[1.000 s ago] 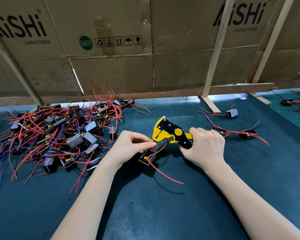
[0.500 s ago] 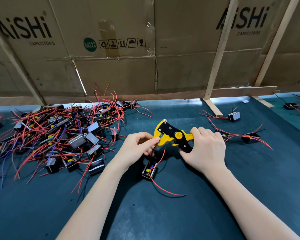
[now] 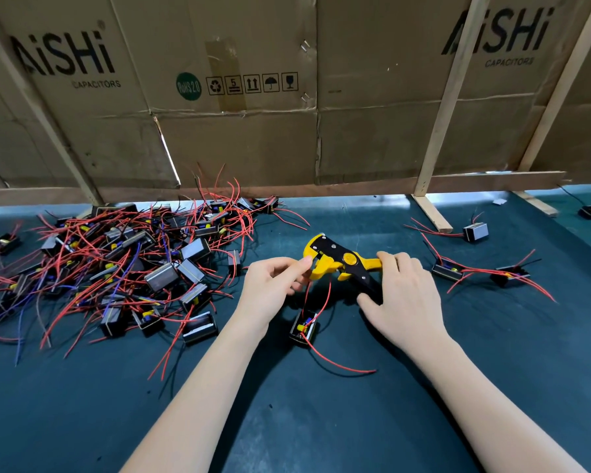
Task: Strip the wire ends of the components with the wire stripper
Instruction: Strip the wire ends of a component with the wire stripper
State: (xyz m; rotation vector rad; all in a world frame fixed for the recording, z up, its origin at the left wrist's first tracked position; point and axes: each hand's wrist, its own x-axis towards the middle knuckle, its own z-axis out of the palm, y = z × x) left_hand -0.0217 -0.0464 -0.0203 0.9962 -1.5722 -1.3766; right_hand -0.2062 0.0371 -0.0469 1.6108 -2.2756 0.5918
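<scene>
From the head camera, a dark teal, matte bench mat [image 3: 321, 421] with a fine felt-like surface fills the lower frame, and both bare forearms reach in from the bottom. The right hand [image 3: 403, 298] is wrapped around the handles of a yellow-and-black plastic wire stripper [image 3: 342, 264], its fingers curled over the top handle and the thumb pressing from below; the tool lies roughly level above the mat with its jaw end pointing left. The left hand [image 3: 273, 285] pinches a thin red insulated wire [image 3: 307, 293] between thumb and forefinger right at the stripper's yellow jaw, fingertips touching the tool. That wire and a second red one rise from a small black box-shaped component [image 3: 303, 327] with yellow and blue parts inside, resting on the mat just below and between the two hands; another red lead curves away from it toward the lower right. To the left sits a tangled heap of similar components [image 3: 123, 268], black and grey metal-faced blocks knotted with glossy red and a few blue wires. To the right, well apart, lie a few separate components [image 3: 475, 232] with red leads splayed out. Behind stands a creased brown cardboard wall [image 3: 253, 131] printed with capacitor branding, braced by pale wooden battens [image 3: 447, 107].
</scene>
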